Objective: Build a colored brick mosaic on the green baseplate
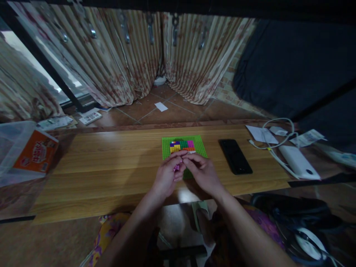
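Note:
A green studded baseplate (198,142) lies on the wooden table under my hands. Yellow, purple, green, pink, orange and white toy bricks (183,145) are fixed on its far part. Above its near half, my left hand (168,174) is closed around small purple toy bricks (176,168), whose number my fingers hide. The fingertips of my right hand (202,171) pinch together against those of the left. Whatever lies between them is too small to make out.
A black phone (235,156) rests right of the baseplate. Farther right are a white power bank (299,162), a looped white cable (292,128) and papers (261,134). At the left end stands a clear plastic bin (16,129) with an orange package (37,151).

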`<act>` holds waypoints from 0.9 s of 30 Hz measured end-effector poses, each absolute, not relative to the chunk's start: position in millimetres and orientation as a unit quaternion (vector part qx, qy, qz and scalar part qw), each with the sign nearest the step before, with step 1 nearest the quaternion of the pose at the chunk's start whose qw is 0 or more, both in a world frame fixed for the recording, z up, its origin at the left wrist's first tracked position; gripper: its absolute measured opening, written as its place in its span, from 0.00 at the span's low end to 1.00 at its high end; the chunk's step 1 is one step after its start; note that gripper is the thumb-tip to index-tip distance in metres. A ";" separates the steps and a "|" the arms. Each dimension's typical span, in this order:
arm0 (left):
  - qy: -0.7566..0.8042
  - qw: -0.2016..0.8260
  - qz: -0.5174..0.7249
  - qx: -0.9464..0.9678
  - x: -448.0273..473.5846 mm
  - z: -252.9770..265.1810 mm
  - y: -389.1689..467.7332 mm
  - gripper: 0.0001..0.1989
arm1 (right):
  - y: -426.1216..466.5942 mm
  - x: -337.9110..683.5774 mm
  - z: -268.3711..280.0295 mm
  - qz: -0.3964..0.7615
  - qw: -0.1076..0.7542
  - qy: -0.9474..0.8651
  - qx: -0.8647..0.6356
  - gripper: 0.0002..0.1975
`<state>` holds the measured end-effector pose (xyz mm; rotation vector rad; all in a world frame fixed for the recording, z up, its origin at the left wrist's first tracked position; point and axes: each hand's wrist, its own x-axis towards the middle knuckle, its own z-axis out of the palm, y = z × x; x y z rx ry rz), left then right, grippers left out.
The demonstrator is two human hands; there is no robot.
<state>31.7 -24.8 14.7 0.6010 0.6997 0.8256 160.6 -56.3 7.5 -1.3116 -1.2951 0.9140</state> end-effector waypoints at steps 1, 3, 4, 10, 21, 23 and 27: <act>0.326 0.814 0.387 0.285 32.3 14.2 -25.7 0.17 | -56.6 159.6 7.8 0.400 0.509 -0.539 -0.539 0.11; 0.325 0.814 0.386 0.289 33.1 12.8 -27.0 0.20 | -56.9 159.7 8.6 0.428 0.506 -0.525 -0.534 0.11; 0.325 0.813 0.384 0.292 33.4 11.8 -27.5 0.21 | -57.2 160.3 9.2 0.434 0.508 -0.518 -0.534 0.11; 0.337 0.803 0.380 0.311 37.7 5.8 -31.2 0.21 | -62.0 160.2 11.3 0.450 0.521 -0.503 -0.523 0.10; 0.396 0.764 0.408 0.307 33.5 10.3 -29.8 0.18 | -52.8 209.3 -7.6 0.241 0.462 -0.480 -0.705 0.13; 0.404 0.756 0.417 0.301 28.7 10.3 -25.7 0.19 | -50.2 214.9 -8.4 0.229 0.427 -0.494 -0.722 0.13; 0.412 0.757 0.418 0.288 24.3 10.5 -22.0 0.19 | -43.6 213.7 -10.6 0.224 0.381 -0.503 -0.743 0.14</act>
